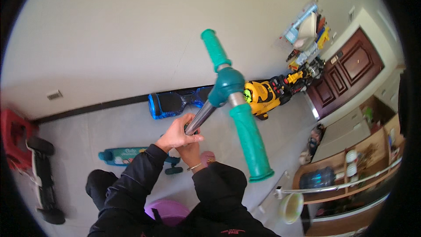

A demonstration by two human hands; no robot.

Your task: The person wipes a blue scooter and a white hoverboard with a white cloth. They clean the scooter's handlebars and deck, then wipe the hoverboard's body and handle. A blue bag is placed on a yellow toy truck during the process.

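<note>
A kick scooter's metal steering column [201,118] rises toward the camera, topped by a dark teal handlebar hub [230,80] with two green ribbed grips [251,141]. My left hand [180,133] wraps around the column below the hub. Just beneath it, my right hand [190,154], with a bracelet at the wrist, is at the lower part of the column; its fingers are partly hidden. Under my hands the scooter's teal deck [123,156], printed with a picture and writing, lies low over the floor, and a small dark wheel [173,170] shows near it.
A blue hoverboard [174,103] and a yellow ride-on toy [263,97] stand along the wall. At the left are a red plastic object [16,138] and a white-and-black hoverboard [44,181]. A purple round stool or tub [167,211] is below me. Wooden shelves [355,174] and a metal rail [329,189] stand right.
</note>
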